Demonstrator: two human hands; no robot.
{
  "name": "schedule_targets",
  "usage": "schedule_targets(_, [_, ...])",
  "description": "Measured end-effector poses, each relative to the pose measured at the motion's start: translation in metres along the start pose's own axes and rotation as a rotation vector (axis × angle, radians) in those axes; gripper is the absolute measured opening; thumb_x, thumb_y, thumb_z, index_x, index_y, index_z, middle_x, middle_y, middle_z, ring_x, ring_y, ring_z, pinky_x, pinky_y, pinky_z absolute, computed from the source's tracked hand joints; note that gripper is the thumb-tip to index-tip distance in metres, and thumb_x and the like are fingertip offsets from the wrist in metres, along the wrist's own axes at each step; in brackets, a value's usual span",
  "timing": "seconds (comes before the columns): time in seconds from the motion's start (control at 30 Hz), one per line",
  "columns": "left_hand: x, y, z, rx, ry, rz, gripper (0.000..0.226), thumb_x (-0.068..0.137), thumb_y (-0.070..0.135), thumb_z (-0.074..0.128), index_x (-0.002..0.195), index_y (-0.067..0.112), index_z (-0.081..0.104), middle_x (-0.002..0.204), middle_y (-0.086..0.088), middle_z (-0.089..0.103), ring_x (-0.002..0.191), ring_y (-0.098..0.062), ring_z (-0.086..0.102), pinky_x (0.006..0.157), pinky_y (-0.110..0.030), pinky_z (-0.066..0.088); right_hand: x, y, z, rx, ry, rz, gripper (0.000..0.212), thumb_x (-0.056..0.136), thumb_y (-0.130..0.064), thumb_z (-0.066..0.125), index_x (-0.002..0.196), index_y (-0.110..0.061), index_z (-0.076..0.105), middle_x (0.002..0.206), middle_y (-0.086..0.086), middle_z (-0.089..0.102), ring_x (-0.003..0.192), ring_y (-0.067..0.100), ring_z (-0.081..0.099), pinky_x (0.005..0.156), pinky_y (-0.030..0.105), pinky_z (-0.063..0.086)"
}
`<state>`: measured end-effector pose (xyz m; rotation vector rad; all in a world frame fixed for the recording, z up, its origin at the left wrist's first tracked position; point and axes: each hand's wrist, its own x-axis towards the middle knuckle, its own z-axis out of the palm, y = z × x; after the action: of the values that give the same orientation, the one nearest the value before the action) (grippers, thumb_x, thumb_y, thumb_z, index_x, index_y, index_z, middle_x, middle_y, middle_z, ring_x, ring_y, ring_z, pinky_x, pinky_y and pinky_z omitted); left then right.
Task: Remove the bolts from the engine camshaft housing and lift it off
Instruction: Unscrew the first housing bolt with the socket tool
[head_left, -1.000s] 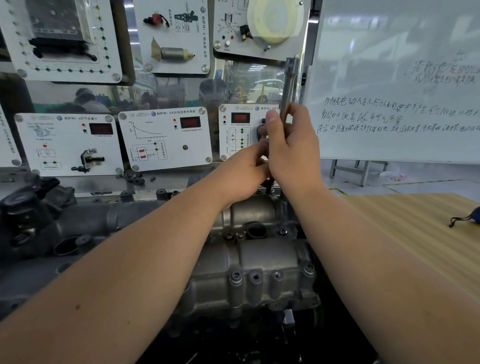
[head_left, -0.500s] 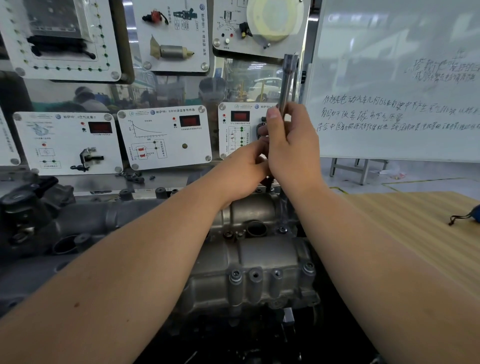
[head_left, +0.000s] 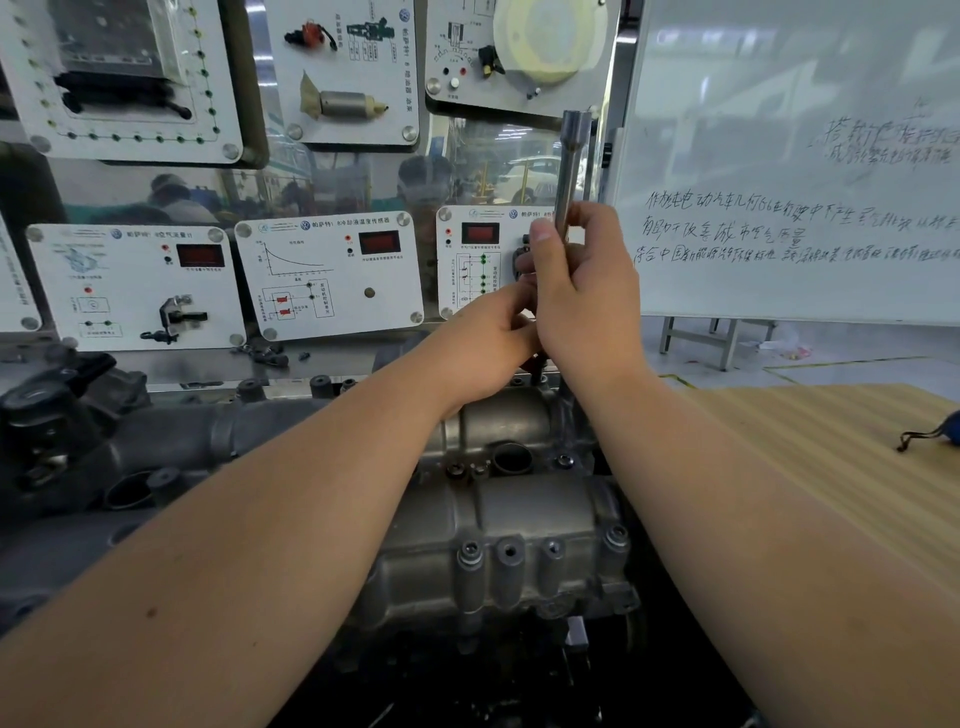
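The grey cast camshaft housing (head_left: 519, 525) lies across the bench below my arms, with several bolts (head_left: 470, 551) along its near edge. My right hand (head_left: 587, 291) grips a long steel socket extension (head_left: 570, 171) that stands upright above the housing's far right end. Its lower part is hidden behind both hands. My left hand (head_left: 488, 343) reaches in from the left, fingers curled against the tool just under my right hand. What those fingers hold is hidden.
White sensor display panels (head_left: 327, 275) stand behind the engine, and a whiteboard (head_left: 789, 171) is at the right. A wooden table (head_left: 831, 457) with a dark strap (head_left: 914, 439) sits to the right. Loose black parts (head_left: 270, 356) lie on the ledge behind.
Both hands stay in place on the upright tool; only the view has shifted very slightly.
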<state>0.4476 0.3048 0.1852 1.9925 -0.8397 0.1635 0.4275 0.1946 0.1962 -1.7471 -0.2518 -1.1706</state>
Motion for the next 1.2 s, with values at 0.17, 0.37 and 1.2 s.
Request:
schedule_targets(0.17, [-0.0011,-0.0007,-0.0003,-0.016,-0.016,-0.027,0.026,0.103,0.025,0.049,0.126,0.029,0.061,0.105,-0.001,0.075,0.098,-0.020,0.071,0.070,-0.034,0.048,0.0006,-0.0022,-0.0001,-0.043,0.015,-0.007,0.020,0.105,-0.034,0.042,0.087,-0.034,0.050,0.084,-0.008,0.070,0.079,0.009,0.067,0.069,0.025,0.047])
schedule_targets(0.37, [-0.0006,0.0006,-0.0020,-0.006,-0.015,-0.023,0.024,0.102,0.022,0.051,0.122,0.026,0.062,0.104,-0.002,0.076,0.096,-0.021,0.073,0.081,-0.036,0.055,0.0000,-0.0031,0.0009,-0.024,0.006,-0.006,0.020,0.105,-0.036,0.040,0.087,-0.036,0.048,0.082,-0.008,0.069,0.077,0.007,0.066,0.068,0.024,0.047])
schedule_targets(1.2, [-0.0024,-0.0003,0.0000,-0.053,-0.006,-0.031,0.025,0.105,0.029,0.047,0.124,0.035,0.062,0.102,0.005,0.077,0.089,-0.006,0.073,0.064,-0.019,0.045,0.0011,-0.0015,0.0008,-0.033,0.039,-0.021,0.013,0.106,-0.030,0.040,0.101,-0.029,0.052,0.089,-0.006,0.069,0.083,0.018,0.069,0.079,0.043,0.056])
